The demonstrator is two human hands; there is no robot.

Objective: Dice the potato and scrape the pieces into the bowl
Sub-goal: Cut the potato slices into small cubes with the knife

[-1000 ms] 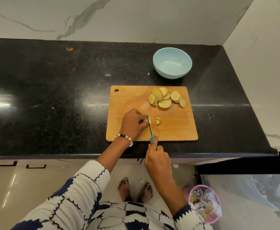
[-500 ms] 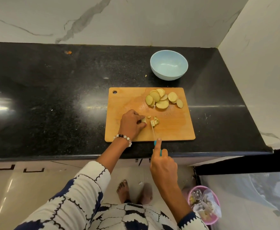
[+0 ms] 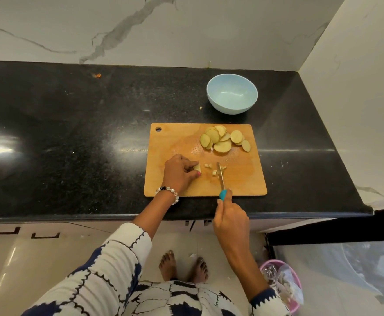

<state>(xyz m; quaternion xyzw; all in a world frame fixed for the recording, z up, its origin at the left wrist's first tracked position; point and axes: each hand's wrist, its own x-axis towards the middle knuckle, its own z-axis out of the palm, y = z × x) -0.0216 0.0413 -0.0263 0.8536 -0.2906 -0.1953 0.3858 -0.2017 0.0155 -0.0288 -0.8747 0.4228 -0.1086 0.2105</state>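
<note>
Left fingers: curled down onto a small pale potato piece [image 3: 196, 168], pinching it against the board; the thumb tip lies at its near edge.
Left hand [image 3: 179, 173]: knuckles up on the left half of the wooden cutting board [image 3: 175, 137], wrist bent over the board's near edge, a beaded bracelet [image 3: 168, 193] round the wrist.
Right fingers: wrapped round the teal handle of the knife [image 3: 221, 179], forefinger stretched along the handle's top.
Right hand [image 3: 231, 215]: over the counter's front edge, just off the board's near edge; the forearm runs back down to a patterned sleeve.
Knife blade: points away from the person, lying low over the board between the scattered cubes, right of the left fingertips and apart from them.
Diced pieces [image 3: 213, 169]: a few small cubes on either side of the blade, near the board's middle.
Potato slices [image 3: 223, 139]: overlapping rounds heaped at the board's far right part, well apart from both hands.
Bowl [image 3: 232, 80]: pale blue, on the black countertop [image 3: 72, 133] just beyond the board's far right corner; no potato shows in it.
Floor: bare feet and a pink bin [image 3: 297, 302] lined with a plastic bag at lower right.
</note>
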